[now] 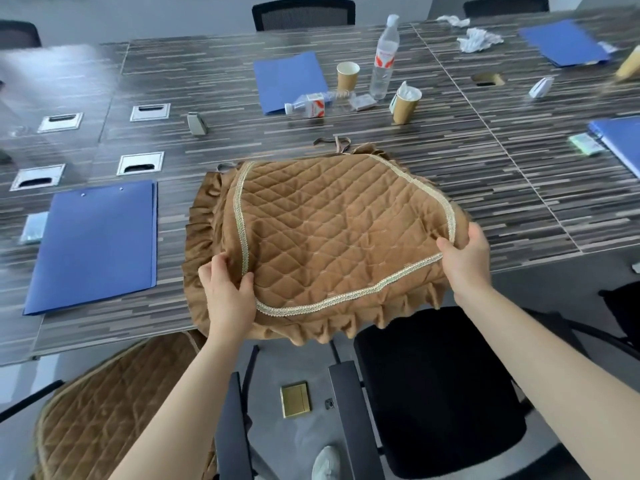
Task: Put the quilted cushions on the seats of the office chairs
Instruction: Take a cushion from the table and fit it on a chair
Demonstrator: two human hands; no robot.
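A brown quilted cushion (329, 233) with gold trim and a ruffled edge lies on the striped table (519, 188), its near edge hanging over the table's front. My left hand (227, 292) grips its near left corner. My right hand (467, 261) grips its near right corner. Below the cushion's right side stands a black office chair (440, 393) with a bare seat. A second brown quilted cushion (114, 407) covers the seat of the chair at the lower left.
Blue folders (93, 244) lie on the table, with paper cups (405, 105), water bottles (382, 57), crumpled tissue (478, 39) and metal cable hatches (140, 163). More black chairs (303, 13) stand at the far side. A brass floor box (295, 399) sits between the near chairs.
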